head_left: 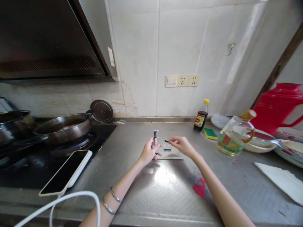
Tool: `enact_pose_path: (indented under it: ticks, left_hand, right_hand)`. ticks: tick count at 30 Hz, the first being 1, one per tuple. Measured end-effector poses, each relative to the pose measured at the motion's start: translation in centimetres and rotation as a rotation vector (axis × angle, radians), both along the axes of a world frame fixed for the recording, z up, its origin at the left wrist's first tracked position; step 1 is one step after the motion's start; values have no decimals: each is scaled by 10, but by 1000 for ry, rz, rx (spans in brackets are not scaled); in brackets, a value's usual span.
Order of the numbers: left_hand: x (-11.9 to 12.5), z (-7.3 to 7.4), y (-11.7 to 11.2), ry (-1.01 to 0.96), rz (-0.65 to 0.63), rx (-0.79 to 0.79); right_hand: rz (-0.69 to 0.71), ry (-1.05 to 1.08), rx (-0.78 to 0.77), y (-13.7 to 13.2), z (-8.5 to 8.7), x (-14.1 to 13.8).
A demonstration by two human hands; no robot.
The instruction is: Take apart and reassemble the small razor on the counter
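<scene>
My left hand point(150, 150) is closed around a slim grey-and-black razor-like tool point(155, 140), held upright with its small T-shaped metal head at the top. To the right of it, my right hand point(181, 145) pinches a short, thin black piece point(166, 141) between thumb and fingertips. Just under that piece lies a small clear packet or case point(167, 147) with a dark green edge. A thin white strip-like thing point(171, 158) rests on the steel counter in front of both hands. The tool and the black piece are apart.
On the left, a pan point(63, 127) sits on the black stove point(104, 134), with a cabled phone point(66, 173) at its edge. To the right stand a soy sauce bottle point(201, 116), a sponge point(210, 133), a glass jug point(233, 140), dishes and a red thermos point(276, 107).
</scene>
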State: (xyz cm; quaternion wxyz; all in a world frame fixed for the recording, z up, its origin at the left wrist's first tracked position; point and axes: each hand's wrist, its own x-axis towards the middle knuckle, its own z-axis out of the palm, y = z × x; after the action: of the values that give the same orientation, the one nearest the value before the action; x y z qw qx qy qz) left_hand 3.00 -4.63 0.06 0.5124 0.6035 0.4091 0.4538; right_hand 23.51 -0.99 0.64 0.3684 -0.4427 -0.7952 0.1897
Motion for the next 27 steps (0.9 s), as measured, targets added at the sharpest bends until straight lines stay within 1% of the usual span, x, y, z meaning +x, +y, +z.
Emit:
enact_pose_path:
  ticks: [5, 10, 15, 23, 27]
  left_hand:
    - [1, -1, 0, -32, 9, 37]
    - [1, -2, 1, -55, 2, 43]
    - [1, -1, -1, -52, -9, 39]
    - [1, -1, -1, -32, -14, 54]
    - [1, 0, 0, -38, -6, 55]
  right_hand:
    - [59, 75, -66, -17, 14, -12]
    - [105, 74, -85, -25, 20, -18]
    - [118, 78, -86, -26, 21, -18]
    - [136, 88, -84, -25, 16, -22]
    - [120, 109, -99, -25, 17, -19]
